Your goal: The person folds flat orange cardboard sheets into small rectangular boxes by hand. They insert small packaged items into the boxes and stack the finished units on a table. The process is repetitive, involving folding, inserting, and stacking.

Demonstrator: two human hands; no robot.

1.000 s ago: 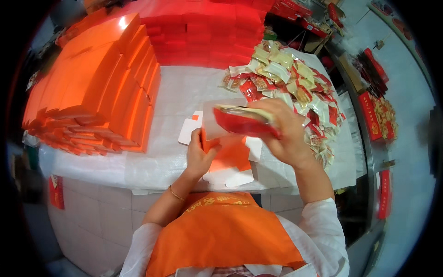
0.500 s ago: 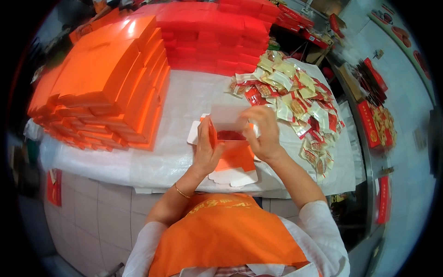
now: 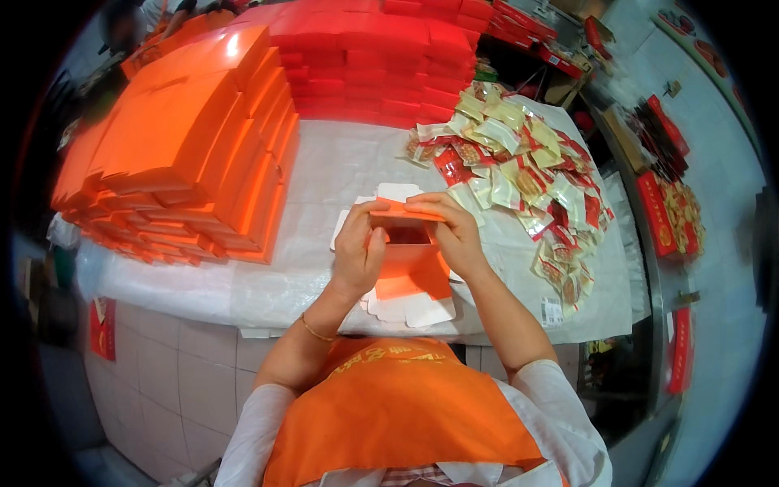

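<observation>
Between my two hands is an orange cardboard box (image 3: 408, 210), its top end open and its inside dark red. My left hand (image 3: 357, 250) clasps the box's left side, thumb toward the opening. On the other side my right hand (image 3: 456, 235) grips the right wall, its fingers lying over the far orange flap. Both hands are closed on the box. Under it lie flat box blanks (image 3: 420, 312), orange with white tabs that stick out toward me and at the left.
Stacked orange boxes (image 3: 187, 138) rise at the left, and red boxes (image 3: 365, 69) at the back. A heap of small sealed food packets (image 3: 519, 174) covers the right of the white-sheeted table (image 3: 268, 296). A shelf at far right holds a red box (image 3: 656, 215). Another person (image 3: 162, 15) is partly visible at far left.
The far flap, upright and pale before, is now folded over toward me, orange side showing. My right hand has come down from above the opening onto the flap and right wall.
</observation>
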